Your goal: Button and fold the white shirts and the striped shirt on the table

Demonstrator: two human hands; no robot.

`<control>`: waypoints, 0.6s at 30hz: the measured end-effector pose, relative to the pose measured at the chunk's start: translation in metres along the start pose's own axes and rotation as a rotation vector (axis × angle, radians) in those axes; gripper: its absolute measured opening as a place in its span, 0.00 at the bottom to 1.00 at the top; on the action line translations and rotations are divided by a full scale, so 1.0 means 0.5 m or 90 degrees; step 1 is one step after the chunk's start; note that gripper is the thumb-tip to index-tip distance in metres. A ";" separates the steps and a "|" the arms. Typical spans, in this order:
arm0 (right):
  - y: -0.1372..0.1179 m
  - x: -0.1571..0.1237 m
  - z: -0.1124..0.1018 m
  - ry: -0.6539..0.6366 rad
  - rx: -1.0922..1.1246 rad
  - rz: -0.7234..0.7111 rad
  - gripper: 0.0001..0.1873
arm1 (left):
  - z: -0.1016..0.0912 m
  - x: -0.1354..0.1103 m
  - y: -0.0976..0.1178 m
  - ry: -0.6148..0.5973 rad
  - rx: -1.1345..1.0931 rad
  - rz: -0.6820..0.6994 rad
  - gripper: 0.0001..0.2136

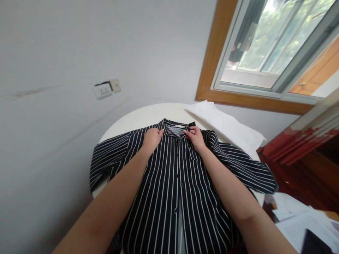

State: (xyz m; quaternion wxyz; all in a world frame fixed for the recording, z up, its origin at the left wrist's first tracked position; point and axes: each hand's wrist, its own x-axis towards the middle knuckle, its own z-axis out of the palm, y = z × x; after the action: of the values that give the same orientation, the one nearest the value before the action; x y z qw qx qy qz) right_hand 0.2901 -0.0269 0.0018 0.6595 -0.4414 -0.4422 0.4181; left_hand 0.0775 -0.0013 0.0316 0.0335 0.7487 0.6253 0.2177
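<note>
A black shirt with white stripes (169, 183) lies face up and buttoned on a round white table (148, 114), sleeves spread to both sides. My left hand (152, 138) is closed on the left side of the collar. My right hand (195, 137) pinches the right side of the collar, fingers curled on the cloth. The collar (177, 126) lies at the far end, between the two hands.
A folded white cloth (225, 125) lies on the table's far right. A grey wall with a socket (103, 90) stands behind. A wood-framed window (265, 56) is at the upper right. Papers (299, 218) and a red fabric (299, 144) lie to the right.
</note>
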 end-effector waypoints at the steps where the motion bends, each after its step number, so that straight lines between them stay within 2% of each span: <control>1: -0.002 0.001 0.001 0.002 0.005 0.016 0.26 | 0.001 -0.001 0.003 -0.002 0.001 -0.011 0.23; 5: -0.014 -0.002 0.007 -0.026 -0.021 0.054 0.24 | 0.017 -0.005 0.018 -0.008 -0.022 -0.055 0.22; 12: -0.020 -0.010 0.017 -0.039 -0.082 0.029 0.22 | 0.050 0.007 0.034 0.046 -0.099 -0.078 0.13; 15: -0.015 -0.006 0.015 -0.022 -0.068 0.030 0.24 | 0.054 0.015 0.032 0.097 -0.203 -0.034 0.08; 18: -0.013 -0.002 0.013 -0.009 -0.049 0.044 0.26 | 0.059 0.021 0.035 0.156 -0.371 0.036 0.06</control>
State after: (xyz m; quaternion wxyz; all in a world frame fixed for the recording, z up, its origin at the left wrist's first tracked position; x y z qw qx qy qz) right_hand 0.2848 -0.0280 0.0093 0.6239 -0.4784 -0.4473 0.4264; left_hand 0.1056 0.0114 0.0134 0.1652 0.6927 0.5149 0.4772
